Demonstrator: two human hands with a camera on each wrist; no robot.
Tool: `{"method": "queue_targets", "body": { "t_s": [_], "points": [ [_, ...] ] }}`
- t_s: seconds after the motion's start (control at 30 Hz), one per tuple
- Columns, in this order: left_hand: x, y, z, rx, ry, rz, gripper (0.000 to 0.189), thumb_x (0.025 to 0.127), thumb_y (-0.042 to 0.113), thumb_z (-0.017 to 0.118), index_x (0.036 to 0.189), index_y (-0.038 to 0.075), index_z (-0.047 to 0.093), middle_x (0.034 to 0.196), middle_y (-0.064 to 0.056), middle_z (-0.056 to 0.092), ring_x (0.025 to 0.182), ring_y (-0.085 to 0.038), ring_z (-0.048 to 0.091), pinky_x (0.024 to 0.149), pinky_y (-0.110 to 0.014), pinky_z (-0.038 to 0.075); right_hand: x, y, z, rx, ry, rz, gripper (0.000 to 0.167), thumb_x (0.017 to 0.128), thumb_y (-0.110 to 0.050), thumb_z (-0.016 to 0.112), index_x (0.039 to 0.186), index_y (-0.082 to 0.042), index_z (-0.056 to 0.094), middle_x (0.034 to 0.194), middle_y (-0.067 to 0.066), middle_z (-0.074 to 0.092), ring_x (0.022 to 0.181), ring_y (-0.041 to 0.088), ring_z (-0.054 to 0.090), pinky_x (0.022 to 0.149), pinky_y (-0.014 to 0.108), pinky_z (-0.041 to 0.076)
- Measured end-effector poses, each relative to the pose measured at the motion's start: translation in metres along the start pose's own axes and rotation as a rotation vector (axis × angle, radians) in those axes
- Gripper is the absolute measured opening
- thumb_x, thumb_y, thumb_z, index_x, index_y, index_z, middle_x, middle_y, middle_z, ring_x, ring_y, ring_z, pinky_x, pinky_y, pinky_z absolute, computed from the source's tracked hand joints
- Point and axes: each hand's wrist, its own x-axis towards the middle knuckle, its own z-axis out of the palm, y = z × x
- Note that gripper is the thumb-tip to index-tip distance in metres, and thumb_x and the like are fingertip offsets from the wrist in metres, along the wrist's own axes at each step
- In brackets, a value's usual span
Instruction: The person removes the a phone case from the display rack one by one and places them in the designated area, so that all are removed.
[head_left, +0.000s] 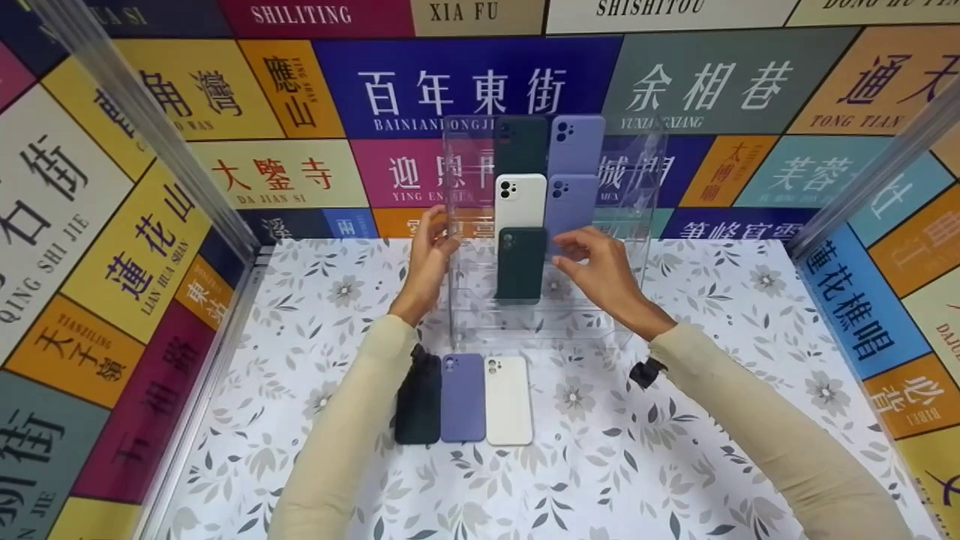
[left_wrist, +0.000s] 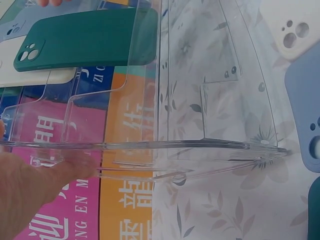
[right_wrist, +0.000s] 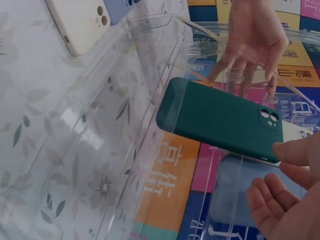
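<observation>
A clear tiered display stand (head_left: 551, 321) holds several phone cases. My left hand (head_left: 429, 251) grips its left side edge, with fingers and thumb on either side of the panel. A dark green phone case (head_left: 520, 262) leans in the lowest tier, in front of a white phone case (head_left: 517, 196). Beside that green case's upper right corner is my right hand (head_left: 600, 262), its fingers loosely bent and holding nothing; in the right wrist view a fingertip is right at the corner (right_wrist: 272, 152). Behind this hand stands a purple phone case (head_left: 571, 206).
The top tier bears another dark green case (head_left: 521, 142) and another purple case (head_left: 577, 142). Flat on the flowered tabletop, side by side, lie a dark case (head_left: 420, 412), a purple case (head_left: 463, 397) and a white case (head_left: 508, 401). Sign-printed walls (head_left: 465, 75) enclose the table.
</observation>
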Motion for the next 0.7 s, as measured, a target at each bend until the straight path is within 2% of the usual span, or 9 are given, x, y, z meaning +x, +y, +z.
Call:
{"method": "queue_targets", "body": {
  "t_s": [0.1, 0.37, 0.5, 0.7],
  "points": [
    [0.0, 0.0, 0.0, -0.002, -0.003, -0.001, 0.057, 0.106, -0.001, 0.056, 0.161, 0.007, 0.043, 0.161, -0.024, 0.05, 0.147, -0.04, 0.051, 0.117, -0.053, 0.046, 0.005, -0.003, 0.003, -0.002, 0.01, -0.02, 0.03, 0.095, 0.001, 0.081, 0.125, 0.005, 0.078, 0.114, 0.023, 0.073, 0.103, 0.036, 0.073, 0.094, 0.051, 0.059],
    [-0.001, 0.0, 0.0, 0.003, 0.002, -0.003, 0.057, 0.105, 0.001, 0.056, 0.161, 0.008, 0.044, 0.161, -0.022, 0.05, 0.15, -0.043, 0.048, 0.117, -0.055, 0.046, 0.015, -0.008, 0.013, 0.026, 0.008, -0.01, 0.035, 0.094, 0.005, 0.081, 0.129, 0.005, 0.076, 0.119, 0.022, 0.072, 0.106, 0.036, 0.075, 0.095, 0.047, 0.061],
    [0.0, -0.001, 0.0, -0.003, 0.005, -0.001, 0.057, 0.104, 0.0, 0.056, 0.16, 0.007, 0.044, 0.159, -0.022, 0.052, 0.149, -0.044, 0.048, 0.111, -0.049, 0.047, 0.018, -0.01, 0.017, 0.042, 0.015, 0.011, 0.039, 0.095, 0.005, 0.081, 0.133, 0.005, 0.075, 0.122, 0.022, 0.072, 0.107, 0.036, 0.074, 0.095, 0.046, 0.062],
    [0.0, 0.0, 0.0, 0.003, 0.013, -0.002, 0.058, 0.104, 0.0, 0.057, 0.16, 0.008, 0.045, 0.156, -0.02, 0.055, 0.144, -0.037, 0.053, 0.104, -0.042, 0.049, 0.02, -0.009, 0.026, 0.044, 0.037, -0.005, 0.039, 0.094, 0.008, 0.08, 0.132, 0.006, 0.075, 0.119, 0.024, 0.071, 0.104, 0.035, 0.074, 0.091, 0.039, 0.063]
  ]
}}
